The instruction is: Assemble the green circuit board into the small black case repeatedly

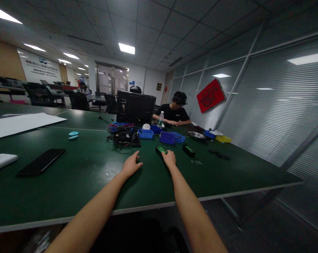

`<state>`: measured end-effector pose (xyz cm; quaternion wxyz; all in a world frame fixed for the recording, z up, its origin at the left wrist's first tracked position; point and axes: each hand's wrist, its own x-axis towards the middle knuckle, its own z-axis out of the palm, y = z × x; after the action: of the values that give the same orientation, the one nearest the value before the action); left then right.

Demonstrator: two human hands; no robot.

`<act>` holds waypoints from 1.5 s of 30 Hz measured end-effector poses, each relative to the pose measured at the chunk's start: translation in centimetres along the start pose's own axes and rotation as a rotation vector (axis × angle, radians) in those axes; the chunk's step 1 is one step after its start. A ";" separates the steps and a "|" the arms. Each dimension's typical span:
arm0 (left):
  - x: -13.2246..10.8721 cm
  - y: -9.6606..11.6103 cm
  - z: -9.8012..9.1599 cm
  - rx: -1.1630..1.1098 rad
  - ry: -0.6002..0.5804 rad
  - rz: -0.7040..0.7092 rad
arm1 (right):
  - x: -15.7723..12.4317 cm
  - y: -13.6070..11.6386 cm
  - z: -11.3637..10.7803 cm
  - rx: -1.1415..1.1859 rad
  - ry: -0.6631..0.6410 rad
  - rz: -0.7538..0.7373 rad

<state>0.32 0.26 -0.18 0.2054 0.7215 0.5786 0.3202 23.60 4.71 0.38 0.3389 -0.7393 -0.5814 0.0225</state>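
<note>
My left hand lies flat on the dark green table, fingers stretched out and holding nothing. My right hand reaches further forward, its fingers closed round the near end of a small black part with a green top. A second black and green part lies to the right of it, untouched. Just beyond my hands sit a black box with cables and several blue bins.
A black phone and a white slab lie at the left, with a white sheet behind. A large black case, a metal dish and a yellow tray stand further back. A person sits at the far side.
</note>
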 end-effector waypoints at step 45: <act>-0.1 0.3 0.1 0.011 0.002 0.012 | -3.7 -4.5 0.0 -0.328 -0.033 -0.453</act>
<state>0.54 0.15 -0.06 0.1990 0.7258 0.5762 0.3188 18.63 1.89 1.37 0.2017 -0.6350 -0.7331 -0.1364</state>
